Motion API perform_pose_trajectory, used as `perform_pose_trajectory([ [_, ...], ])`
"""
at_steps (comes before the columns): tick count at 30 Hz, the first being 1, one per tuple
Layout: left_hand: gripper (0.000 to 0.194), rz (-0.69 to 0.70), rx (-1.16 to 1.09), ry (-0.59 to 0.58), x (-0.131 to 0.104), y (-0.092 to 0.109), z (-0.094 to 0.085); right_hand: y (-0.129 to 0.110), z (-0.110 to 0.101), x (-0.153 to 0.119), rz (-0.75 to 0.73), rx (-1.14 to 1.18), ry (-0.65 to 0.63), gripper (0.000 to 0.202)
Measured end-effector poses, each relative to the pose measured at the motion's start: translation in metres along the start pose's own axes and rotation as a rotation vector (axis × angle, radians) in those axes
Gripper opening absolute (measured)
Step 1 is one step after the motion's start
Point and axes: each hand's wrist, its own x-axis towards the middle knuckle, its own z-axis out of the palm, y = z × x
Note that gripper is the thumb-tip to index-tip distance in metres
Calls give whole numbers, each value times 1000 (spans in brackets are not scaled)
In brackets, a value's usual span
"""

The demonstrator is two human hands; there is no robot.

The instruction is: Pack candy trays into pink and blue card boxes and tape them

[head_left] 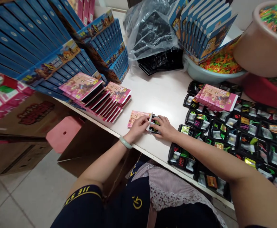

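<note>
A small pink printed box (134, 117) lies opened like a book near the table's front edge. My left hand (138, 128) pinches its upright white-edged flap, with the fingers closed. On the right half sits a small black tray (154, 123) with little items in it, mostly covered by my fingers. My right hand (165, 128) grips this tray from the right, fingers curled over its top. Left of my hands, closed pink boxes (105, 104) lie in an overlapping row. To the right, many filled black trays (220, 133) cover the table.
Blue boxes in display cartons (55, 63) are stacked at the left. A clear plastic bag (152, 34) of black trays stands behind. Basins (214, 76) of colourful small pieces are at the back right. More pink boxes (218, 96) rest on the filled trays. Open cardboard cartons (81, 148) stand below.
</note>
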Motion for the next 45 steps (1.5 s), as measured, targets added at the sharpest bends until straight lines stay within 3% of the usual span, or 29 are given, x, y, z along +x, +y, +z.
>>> perform_pose_trajectory([
  [6, 22, 0, 12, 19, 2, -1, 4, 2, 4, 5, 14, 11, -24, 54],
  [11, 20, 87, 118, -9, 3, 1, 8, -1, -8, 2, 27, 18, -99, 69],
  [17, 17, 138, 207, -24, 1, 3, 12, -7, -35, -28, 140, -116, -19, 28],
  [21, 19, 134, 191, -69, 3, 6, 17, -17, -36, -33, 227, -149, -158, 28],
  [24, 16, 155, 184, -149, 6, 6, 25, -24, -26, -28, 329, -59, -179, 29],
  [26, 13, 156, 183, -173, 8, 7, 33, -25, -17, -24, 382, 88, -104, 24],
  [29, 11, 154, 176, -135, 8, 12, 44, -21, -6, -21, 545, 441, 164, 11],
  [31, 12, 226, 184, -129, 8, 22, 48, -18, -2, -19, 712, 704, 370, 4],
  [33, 15, 355, 243, -161, 10, 36, 45, -16, -3, -13, 799, 904, 516, 10],
  [36, 17, 513, 422, -187, 21, 62, 23, -17, -11, 15, 717, 1057, 642, 21],
  [38, 18, 542, 575, -137, 34, 77, -1, -20, -18, 51, 641, 1103, 678, 24],
  [41, 17, 436, 802, 53, 59, 87, -42, -26, -25, 124, 541, 1163, 646, 27],
  [45, 15, 229, 937, 260, 86, 72, -83, -43, -24, 207, 448, 1085, 450, 26],
])
